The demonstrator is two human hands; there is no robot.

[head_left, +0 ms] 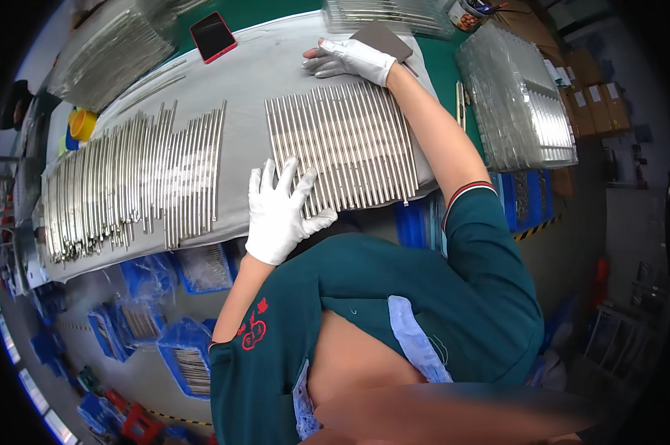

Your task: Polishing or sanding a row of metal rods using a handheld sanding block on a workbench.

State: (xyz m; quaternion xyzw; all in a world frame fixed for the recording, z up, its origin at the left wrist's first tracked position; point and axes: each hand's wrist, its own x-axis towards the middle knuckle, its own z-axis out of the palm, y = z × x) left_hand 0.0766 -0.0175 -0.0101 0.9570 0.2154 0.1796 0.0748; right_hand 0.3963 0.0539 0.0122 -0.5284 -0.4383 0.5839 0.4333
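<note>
There was my left hand (279,215), fingers fanned wide at the near-left edge of the right-hand row of metal rods (342,141), laid side by side on the grey cloth (246,126). Beyond the row's far end, I had the right hand (355,61) outstretched, fingers loosely parted, beside a grey-brown block (383,40); its palm was hidden. Another rod batch (131,178) lay left.

On the cloth (247,78), rod group (131,174) left of rod row (338,144), phone (213,37) behind.
</note>
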